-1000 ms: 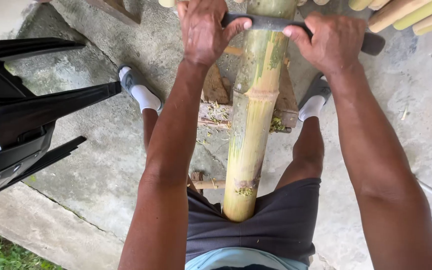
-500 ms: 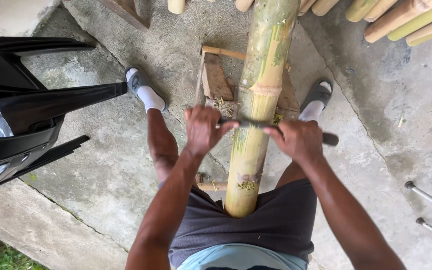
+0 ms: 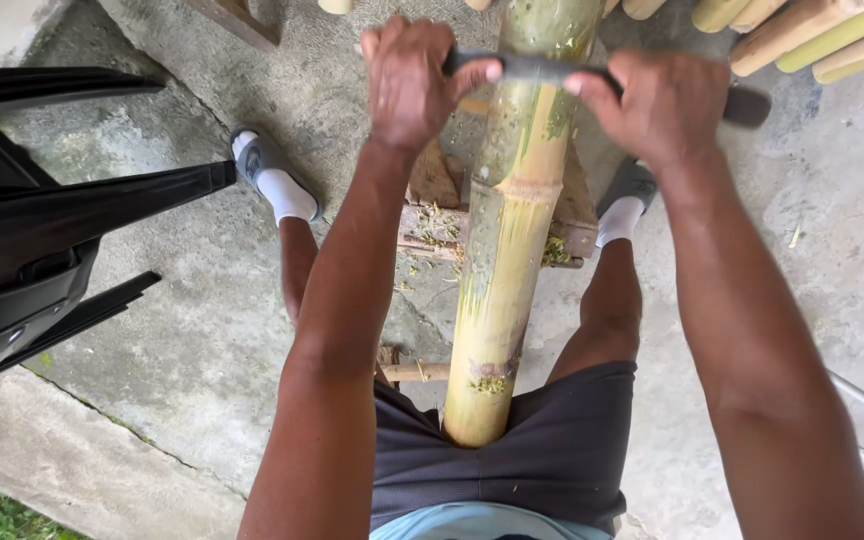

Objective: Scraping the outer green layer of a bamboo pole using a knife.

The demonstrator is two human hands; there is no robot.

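Both fists clenched, the left hand (image 3: 407, 80) and right hand (image 3: 662, 105) grip a dark blade (image 3: 552, 68) laid across the bamboo pole (image 3: 507, 260), which runs between the knees over a wooden stand (image 3: 432, 215).

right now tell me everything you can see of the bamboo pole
The bamboo pole is a thick, round culm, pale yellow where the skin is scraped, green and mottled toward the far end. A raised node ring crosses it midway. It runs lengthwise between the person's legs, its near end against the dark shorts, its middle resting on a rough wooden stand. A dark blade lies across it, gripped by the left hand and right hand. Fibre scraps cling to its underside.
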